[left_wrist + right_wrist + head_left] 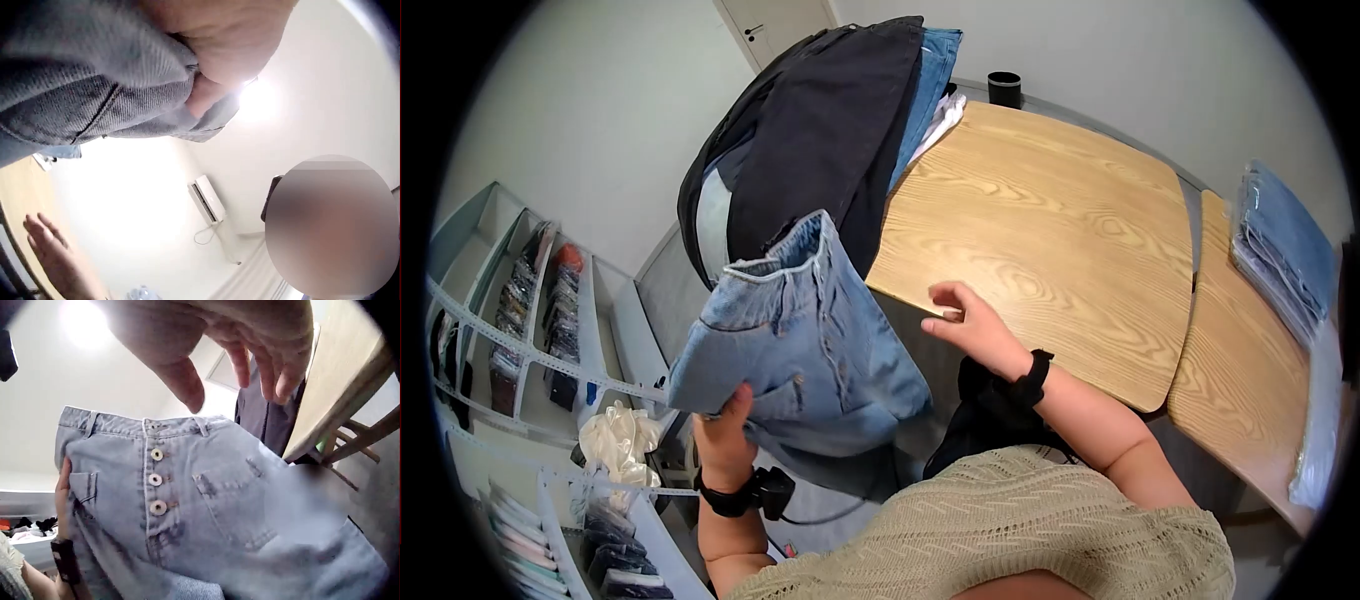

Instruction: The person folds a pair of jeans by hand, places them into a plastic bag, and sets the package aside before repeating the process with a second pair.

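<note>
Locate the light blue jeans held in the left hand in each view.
Head: jeans just left of centre.
Left wrist: upper left, close to the camera.
Right wrist: across the lower part, front buttons showing.
Shared landmark: the wooden table, right in head, left edge in left wrist, upper right in right wrist.

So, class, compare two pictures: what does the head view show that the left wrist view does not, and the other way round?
Only the head view shows the dark trousers draped beside the table, the shelving on the left and the plastic-wrapped denim on the right.

Only the left wrist view shows the white wall unit, probably an air conditioner, and the bright light overhead.

Both show the blue jeans held by the left hand, the right hand holding nothing, and part of the wooden table.
</note>
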`<state>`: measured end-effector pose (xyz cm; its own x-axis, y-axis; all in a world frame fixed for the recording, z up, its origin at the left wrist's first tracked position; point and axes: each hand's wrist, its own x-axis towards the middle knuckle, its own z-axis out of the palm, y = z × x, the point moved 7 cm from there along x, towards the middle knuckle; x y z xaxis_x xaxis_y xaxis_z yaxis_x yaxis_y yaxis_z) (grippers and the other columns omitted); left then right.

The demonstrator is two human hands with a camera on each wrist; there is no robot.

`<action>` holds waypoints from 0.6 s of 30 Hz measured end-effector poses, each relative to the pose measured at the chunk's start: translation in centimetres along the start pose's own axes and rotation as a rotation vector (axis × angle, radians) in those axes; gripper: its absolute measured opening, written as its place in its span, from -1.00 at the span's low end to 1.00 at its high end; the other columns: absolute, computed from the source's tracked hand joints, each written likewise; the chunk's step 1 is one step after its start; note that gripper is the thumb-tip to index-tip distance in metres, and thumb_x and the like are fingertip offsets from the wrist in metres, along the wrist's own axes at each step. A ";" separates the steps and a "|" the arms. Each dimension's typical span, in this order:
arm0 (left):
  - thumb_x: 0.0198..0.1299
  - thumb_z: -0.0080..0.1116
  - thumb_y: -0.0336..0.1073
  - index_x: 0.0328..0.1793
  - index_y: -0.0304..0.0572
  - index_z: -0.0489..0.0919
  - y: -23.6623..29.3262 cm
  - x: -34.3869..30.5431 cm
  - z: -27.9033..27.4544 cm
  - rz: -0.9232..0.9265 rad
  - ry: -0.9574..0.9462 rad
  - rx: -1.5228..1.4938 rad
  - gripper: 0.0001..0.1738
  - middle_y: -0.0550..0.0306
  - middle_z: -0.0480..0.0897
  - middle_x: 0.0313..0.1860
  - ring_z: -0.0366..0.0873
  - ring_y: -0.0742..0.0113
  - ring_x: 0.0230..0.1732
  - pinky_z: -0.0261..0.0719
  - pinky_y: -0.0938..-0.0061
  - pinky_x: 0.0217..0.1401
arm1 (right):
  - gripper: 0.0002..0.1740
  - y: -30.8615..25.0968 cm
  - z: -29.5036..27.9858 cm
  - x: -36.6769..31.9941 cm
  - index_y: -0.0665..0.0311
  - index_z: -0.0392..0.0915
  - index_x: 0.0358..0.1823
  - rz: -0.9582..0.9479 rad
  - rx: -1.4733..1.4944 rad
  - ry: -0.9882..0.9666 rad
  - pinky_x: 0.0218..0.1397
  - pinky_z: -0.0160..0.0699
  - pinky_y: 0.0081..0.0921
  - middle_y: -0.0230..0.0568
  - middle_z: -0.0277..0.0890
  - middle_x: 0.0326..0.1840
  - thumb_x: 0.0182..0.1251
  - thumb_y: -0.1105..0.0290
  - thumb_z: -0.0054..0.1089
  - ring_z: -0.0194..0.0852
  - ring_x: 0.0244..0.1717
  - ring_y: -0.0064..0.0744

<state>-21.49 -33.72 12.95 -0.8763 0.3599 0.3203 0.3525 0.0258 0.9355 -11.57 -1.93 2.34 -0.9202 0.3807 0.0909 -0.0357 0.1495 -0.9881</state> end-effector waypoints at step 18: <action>0.11 0.27 -0.13 0.31 -0.27 0.32 -1.5 -1.3 -4.7 0.084 0.087 -0.280 -0.31 0.04 0.49 0.12 0.47 0.17 0.11 0.41 0.25 0.22 | -0.66 -2.2 -0.8 1.9 0.35 0.49 0.04 0.133 0.868 -0.158 0.13 0.52 -0.40 -0.19 0.59 -0.02 0.24 0.50 0.24 0.57 -0.03 -0.36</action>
<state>-22.42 -38.60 11.80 -0.8769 0.2680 0.3989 0.3318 -0.2629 0.9060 -12.96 -0.84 4.74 -0.9786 0.2052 0.0136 -0.1477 -0.6550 -0.7410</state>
